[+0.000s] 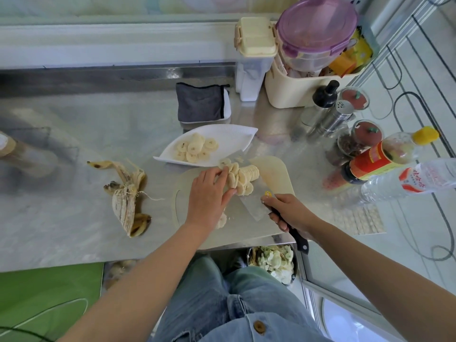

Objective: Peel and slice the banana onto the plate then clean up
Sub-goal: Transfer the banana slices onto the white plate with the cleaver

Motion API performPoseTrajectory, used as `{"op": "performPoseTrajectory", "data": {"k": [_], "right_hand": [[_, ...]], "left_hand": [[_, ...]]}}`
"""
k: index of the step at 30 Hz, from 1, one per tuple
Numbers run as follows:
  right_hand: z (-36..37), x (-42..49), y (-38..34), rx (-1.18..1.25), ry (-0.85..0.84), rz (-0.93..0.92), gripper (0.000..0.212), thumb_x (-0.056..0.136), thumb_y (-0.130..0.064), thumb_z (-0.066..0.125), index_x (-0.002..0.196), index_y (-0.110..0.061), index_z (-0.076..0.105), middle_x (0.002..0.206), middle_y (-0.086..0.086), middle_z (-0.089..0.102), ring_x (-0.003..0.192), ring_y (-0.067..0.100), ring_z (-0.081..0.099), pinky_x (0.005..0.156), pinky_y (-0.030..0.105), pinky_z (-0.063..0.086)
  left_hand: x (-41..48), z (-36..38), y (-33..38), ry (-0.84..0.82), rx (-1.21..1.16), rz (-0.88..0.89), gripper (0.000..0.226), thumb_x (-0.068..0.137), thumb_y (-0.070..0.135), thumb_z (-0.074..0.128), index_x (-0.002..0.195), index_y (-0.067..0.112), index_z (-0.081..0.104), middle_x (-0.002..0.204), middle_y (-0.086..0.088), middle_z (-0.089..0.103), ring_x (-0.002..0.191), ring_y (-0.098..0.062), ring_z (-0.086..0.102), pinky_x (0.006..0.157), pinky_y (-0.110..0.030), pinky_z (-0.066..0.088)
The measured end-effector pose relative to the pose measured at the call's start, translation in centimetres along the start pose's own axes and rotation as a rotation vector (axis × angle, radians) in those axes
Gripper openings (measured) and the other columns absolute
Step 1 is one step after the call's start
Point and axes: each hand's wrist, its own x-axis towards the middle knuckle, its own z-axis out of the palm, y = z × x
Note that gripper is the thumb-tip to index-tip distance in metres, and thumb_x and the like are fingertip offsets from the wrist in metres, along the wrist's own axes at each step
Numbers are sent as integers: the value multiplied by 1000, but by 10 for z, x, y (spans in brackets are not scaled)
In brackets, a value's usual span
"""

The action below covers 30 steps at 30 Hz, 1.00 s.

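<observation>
A row of banana slices point(243, 178) lies on the flat knife blade point(251, 204) over the pale cutting board point(274, 174). My left hand point(208, 196) presses against the slices with fingers and thumb, holding them on the blade. My right hand point(288, 213) grips the knife's black handle point(299, 239). Just behind the board stands a white leaf-shaped plate point(234, 140) with several slices point(196, 148) on it. The empty banana peel point(127, 196) lies on the steel counter to the left. A few slices point(221, 221) sit on the board under my left wrist.
A folded grey cloth point(201, 102) lies behind the plate. Bottles, spice jars and a shaker point(330, 118) crowd the right side, with a cream bin point(296, 87) of containers behind. A waste bin point(274, 262) with scraps stands below the counter edge.
</observation>
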Motion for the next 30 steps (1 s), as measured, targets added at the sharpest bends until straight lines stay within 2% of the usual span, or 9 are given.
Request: {"op": "performPoseTrajectory", "data": {"k": [6,11,16,19,21,24,26,28,30], "right_hand": [[11,32,-46,14,14,-2,32,95,-30,53,68,-15,45,51,2,44,36,13,32,36,21,28],[21,56,-71,6,42,10,30,95,-29,52,70,-13,46,50,2,45,34,12,34,35,20,29],[23,66,-76,15,78,20,31,96,-28,51,70,-13,46,52,3,45,33,12,34,36,21,29],[25,70,-76,26,88,26,32,96,-31,52,70,-13,46,52,2,46,34,11,35,37,21,30],[27,72,-76,16,102,20,33,96,-32,52,70,-13,45,53,2,47,35,11,36,38,22,31],[29,74,-76,21,113,11,33,95,-33,52,70,-14,44,53,2,48,36,12,37,38,22,31],[30,76,-76,15,114,9,32,95,-33,52,72,-13,45,52,2,48,36,12,37,39,22,31],[31,77,-76,-4,108,2,31,95,-33,51,75,-11,46,52,2,48,37,12,38,40,22,32],[32,78,-75,-25,99,-4,30,96,-33,51,77,-10,48,53,3,49,37,13,39,39,23,32]], "left_hand": [[42,-13,-26,-11,-33,-95,51,88,30,64,132,8,52,110,-11,56,101,-29,51,83,-40,46],[70,-15,-48,-102,-28,-140,51,94,26,56,141,12,42,122,-12,50,110,-27,46,94,-39,42],[80,-8,-62,-167,-27,-118,52,96,29,51,144,14,38,126,-12,48,112,-27,45,94,-38,42],[84,-6,-61,-147,-65,-124,49,97,27,49,143,12,39,128,-11,49,113,-26,46,95,-37,42],[85,-5,-60,-73,-123,-124,48,96,24,47,142,10,40,130,-12,49,115,-27,47,97,-39,43],[86,-3,-57,19,-226,-29,53,94,29,42,143,8,40,142,-10,44,129,-24,42,105,-38,40],[88,-1,-55,14,-269,57,59,91,31,56,143,9,40,148,-7,39,135,-22,38,107,-35,38],[93,1,-52,-17,-255,101,67,87,34,65,144,11,39,151,-4,35,139,-24,33,108,-40,35],[100,2,-46,-62,-194,129,66,87,37,64,144,14,40,153,-3,33,141,-25,28,111,-46,29]]}}
